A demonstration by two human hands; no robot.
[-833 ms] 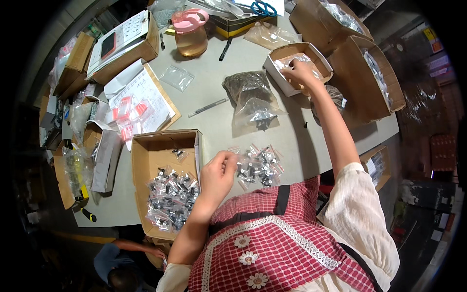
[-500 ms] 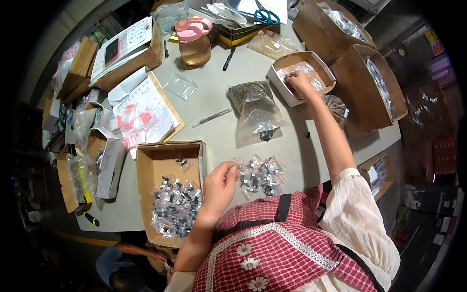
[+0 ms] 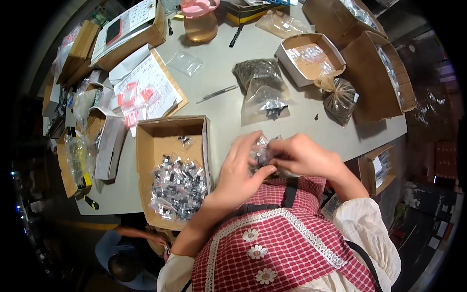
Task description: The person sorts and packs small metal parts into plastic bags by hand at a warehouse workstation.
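My left hand (image 3: 243,168) bends around the near side of a pile of small clear zip bags (image 3: 262,152) with dark parts inside. Its thumb and fingers are apart, touching the bags. From the right, my right hand (image 3: 304,156) meets it over the pile, fingers curled and slightly blurred. What its fingertips pinch is hidden. Beside my left forearm stands an open cardboard box (image 3: 168,141) with many similar filled bags (image 3: 180,192). Beyond my hands lies a larger clear bag (image 3: 262,87) of small dark parts, some spilling at its mouth.
A white-sided box (image 3: 311,61) with clear bags stands at back right, near a tied bag of dark parts (image 3: 339,100). A pen (image 3: 217,94), papers (image 3: 146,87), a pink-lidded jug (image 3: 200,24) and tall cartons (image 3: 372,80) surround the work area. A person (image 3: 121,260) sits below left.
My right hand has come back from the white-sided box to the bag pile near me. My left hand has moved right onto the pile, its fingers spreading. The view has shifted slightly.
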